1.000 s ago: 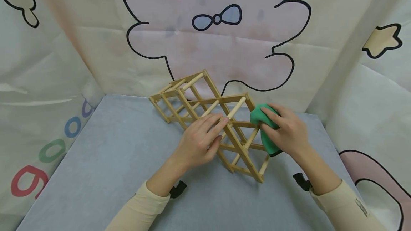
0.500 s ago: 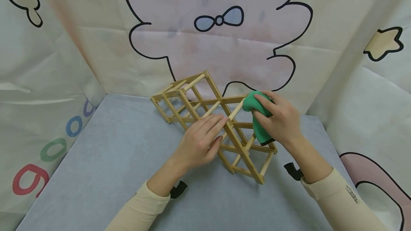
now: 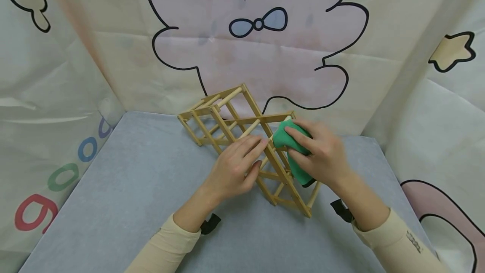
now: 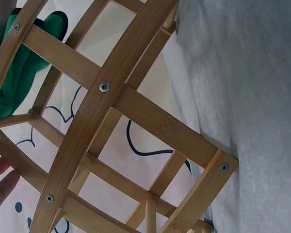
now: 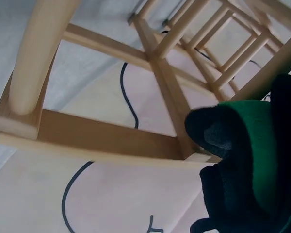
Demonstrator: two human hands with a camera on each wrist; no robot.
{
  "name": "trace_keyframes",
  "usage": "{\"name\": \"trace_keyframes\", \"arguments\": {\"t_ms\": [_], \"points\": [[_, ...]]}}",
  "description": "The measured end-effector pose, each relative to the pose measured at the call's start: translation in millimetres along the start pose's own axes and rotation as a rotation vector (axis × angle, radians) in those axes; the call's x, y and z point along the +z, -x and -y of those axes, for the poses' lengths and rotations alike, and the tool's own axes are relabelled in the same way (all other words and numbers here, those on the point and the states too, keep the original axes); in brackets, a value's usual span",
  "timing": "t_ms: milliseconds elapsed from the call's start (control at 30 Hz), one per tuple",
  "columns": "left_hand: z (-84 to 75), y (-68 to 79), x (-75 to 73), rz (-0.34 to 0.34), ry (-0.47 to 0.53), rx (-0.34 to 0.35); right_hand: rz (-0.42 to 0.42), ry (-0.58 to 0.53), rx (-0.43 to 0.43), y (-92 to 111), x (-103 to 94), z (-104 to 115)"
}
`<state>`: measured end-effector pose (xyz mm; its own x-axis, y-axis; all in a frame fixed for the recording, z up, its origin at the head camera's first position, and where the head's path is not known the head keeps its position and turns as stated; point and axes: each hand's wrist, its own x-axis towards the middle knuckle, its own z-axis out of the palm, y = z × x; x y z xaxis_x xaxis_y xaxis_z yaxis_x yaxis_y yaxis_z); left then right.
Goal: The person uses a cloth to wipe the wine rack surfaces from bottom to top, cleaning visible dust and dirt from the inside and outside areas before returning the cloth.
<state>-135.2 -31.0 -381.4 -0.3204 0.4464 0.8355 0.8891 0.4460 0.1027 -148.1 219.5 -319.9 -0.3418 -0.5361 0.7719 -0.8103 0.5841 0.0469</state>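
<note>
A wooden lattice rack (image 3: pixel 282 169) of crossed slats and round dowels stands tilted on the table. My left hand (image 3: pixel 235 165) holds it at its middle, fingers over the upper bars and thumb lower down; in the left wrist view only the fingers (image 4: pixel 2 182) show, at the left edge. My right hand (image 3: pixel 320 151) grips a green cloth (image 3: pixel 289 138) with a dark edge and presses it around an upper dowel at the rack's right part. In the right wrist view the bunched cloth (image 5: pixel 264 150) lies against the frame; the fingers are hidden there.
A grey-blue cloth covers the table (image 3: pixel 151 188). Behind the rack hangs a printed fabric backdrop (image 3: pixel 257 62) with a cartoon animal, and similar fabric rises on both sides. The rack's far end stands close to the backdrop.
My right hand lifted the green cloth from the rack's right side to the upper dowel, then slid it left and down along it. My left hand stays in place on the rack.
</note>
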Motion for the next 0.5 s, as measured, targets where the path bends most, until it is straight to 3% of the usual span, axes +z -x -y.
{"name": "trace_keyframes", "arguments": {"t_ms": [500], "points": [[-0.1,-0.6,-0.3,-0.031,0.012,-0.005,-0.014,0.008,-0.048,1,-7.0,12]]}}
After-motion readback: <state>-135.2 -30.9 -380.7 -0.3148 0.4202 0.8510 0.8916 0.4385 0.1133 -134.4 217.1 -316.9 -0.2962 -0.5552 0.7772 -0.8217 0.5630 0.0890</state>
